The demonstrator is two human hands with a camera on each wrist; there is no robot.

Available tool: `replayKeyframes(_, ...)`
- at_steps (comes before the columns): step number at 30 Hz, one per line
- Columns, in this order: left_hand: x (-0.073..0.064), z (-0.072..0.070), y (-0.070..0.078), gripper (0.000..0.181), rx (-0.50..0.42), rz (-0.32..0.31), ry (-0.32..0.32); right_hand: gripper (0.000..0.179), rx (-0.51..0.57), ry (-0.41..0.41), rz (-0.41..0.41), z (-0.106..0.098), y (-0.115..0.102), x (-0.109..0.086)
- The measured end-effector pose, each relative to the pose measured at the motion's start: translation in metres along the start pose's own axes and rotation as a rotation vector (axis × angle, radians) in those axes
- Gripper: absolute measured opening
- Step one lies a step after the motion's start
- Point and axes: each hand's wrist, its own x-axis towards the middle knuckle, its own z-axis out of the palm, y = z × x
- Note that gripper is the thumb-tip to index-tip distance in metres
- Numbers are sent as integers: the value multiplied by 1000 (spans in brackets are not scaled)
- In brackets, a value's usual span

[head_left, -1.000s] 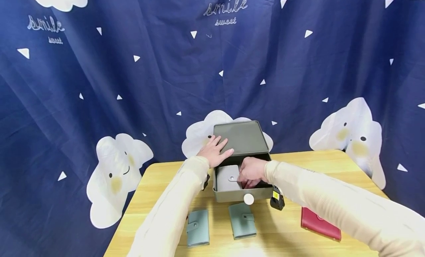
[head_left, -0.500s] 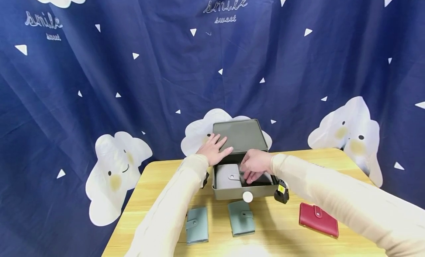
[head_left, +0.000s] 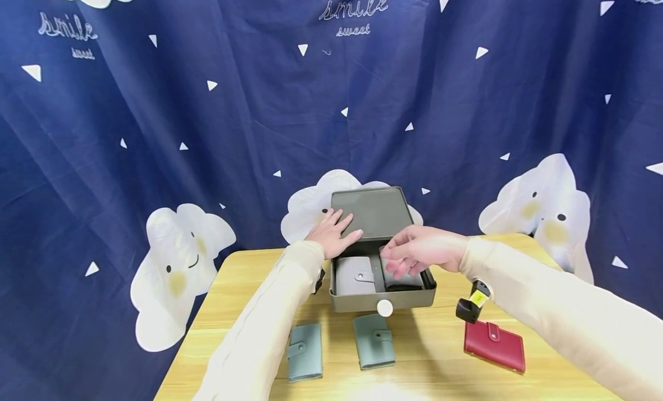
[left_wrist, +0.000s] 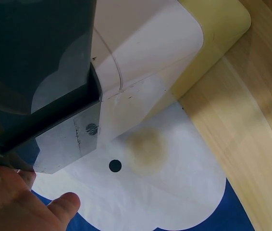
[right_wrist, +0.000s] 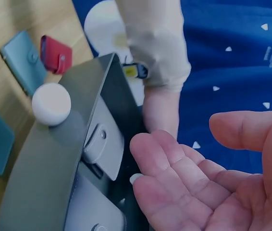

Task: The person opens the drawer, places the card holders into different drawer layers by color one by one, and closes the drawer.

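A dark grey box (head_left: 357,302) with a round white knob (head_left: 385,308) on its front stands with its lid (head_left: 380,214) raised. Against the lid's left side rests my left hand (head_left: 330,234), fingers spread. My right hand (head_left: 427,248) is over the box's right part, thumb apart from the loosely bent fingers and nothing between them, as the right wrist view shows. Inside the box, a light grey snap wallet (head_left: 352,276) lies on the left. A darker-looking grey wallet (head_left: 403,281) lies on the right, partly hidden under my right hand.
On the wooden table (head_left: 248,297) before the box lie a pale blue wallet (head_left: 305,358) and a teal wallet (head_left: 374,344). Farther right is a red wallet (head_left: 494,344), below my right wrist camera. A blue curtain (head_left: 259,102) hangs behind.
My right hand has risen out of the box and moved right, its fingers loosened, uncovering the wallet in the right part. My left hand has stayed at the lid.
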Motion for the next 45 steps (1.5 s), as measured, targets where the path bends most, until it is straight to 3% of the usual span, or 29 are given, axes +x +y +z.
replayKeyframes(14, -1, 4, -3, 74, -1, 16, 15, 37, 137, -52, -121, -3, 32, -35)
replayKeyframes(21, -1, 5, -3, 74, 22, 17, 4, 40, 208, -155, -163, 10, 55, -41)
replayKeyframes(45, 2, 4, -4, 75, -1, -1, 8, 29, 328, -272, -118, 64, 110, -28)
